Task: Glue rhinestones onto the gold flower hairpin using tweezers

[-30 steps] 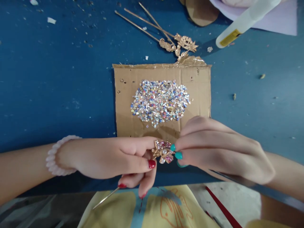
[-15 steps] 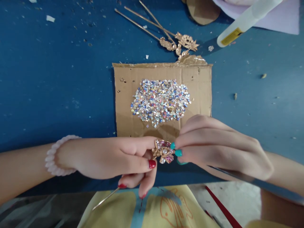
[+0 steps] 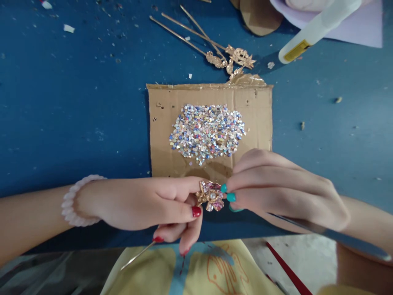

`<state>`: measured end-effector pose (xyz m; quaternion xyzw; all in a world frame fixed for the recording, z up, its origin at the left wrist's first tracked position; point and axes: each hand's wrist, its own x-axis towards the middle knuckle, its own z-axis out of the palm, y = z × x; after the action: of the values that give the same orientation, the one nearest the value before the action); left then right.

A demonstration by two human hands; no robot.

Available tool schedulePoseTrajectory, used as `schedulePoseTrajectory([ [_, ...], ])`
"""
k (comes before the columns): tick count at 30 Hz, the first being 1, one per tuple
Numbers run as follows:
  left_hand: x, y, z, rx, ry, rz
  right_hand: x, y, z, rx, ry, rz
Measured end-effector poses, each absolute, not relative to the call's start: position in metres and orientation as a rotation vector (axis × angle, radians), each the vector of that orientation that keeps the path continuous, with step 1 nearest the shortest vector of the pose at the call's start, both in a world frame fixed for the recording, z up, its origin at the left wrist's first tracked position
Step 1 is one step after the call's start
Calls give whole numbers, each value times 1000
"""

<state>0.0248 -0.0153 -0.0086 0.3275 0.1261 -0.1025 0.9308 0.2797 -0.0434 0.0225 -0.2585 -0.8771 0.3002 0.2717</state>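
Observation:
My left hand [image 3: 144, 203] is closed around a gold flower hairpin [image 3: 211, 196], with thumb and forefinger gripping it beside the flower. Pink and clear petals surround a pearl-like bead at its centre. Below my fingers, the hairpin's thin metal stick slants out to the lower left. My right hand [image 3: 285, 190] is pinched at the flower's right edge. It holds slim metal tweezers [image 3: 340, 235], whose broad end extends past the wrist; their tips are mostly hidden by my fingers. Just beyond both hands, a heap of small shiny multicoloured chips [image 3: 208, 131] lies on a cardboard sheet [image 3: 256, 119].
Several gold hairpins [image 3: 241, 56] lie behind the cardboard on the blue table [image 3: 76, 102]. A white bottle with a yellow label [image 3: 296, 51] stands at back right, near lilac material [image 3: 362, 30] and a rounded brown piece [image 3: 260, 16]. Small scraps dot the tabletop.
The view has shifted very slightly, with the items at the back appearing a little lower. My hands keep nearly the same pose at the flower.

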Motion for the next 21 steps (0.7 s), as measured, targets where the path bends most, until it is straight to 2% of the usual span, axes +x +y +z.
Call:
schedulePoseTrajectory([
  [21, 23, -18, -15, 646, 211, -139, 277, -40, 4, -621, -2187, 762],
])
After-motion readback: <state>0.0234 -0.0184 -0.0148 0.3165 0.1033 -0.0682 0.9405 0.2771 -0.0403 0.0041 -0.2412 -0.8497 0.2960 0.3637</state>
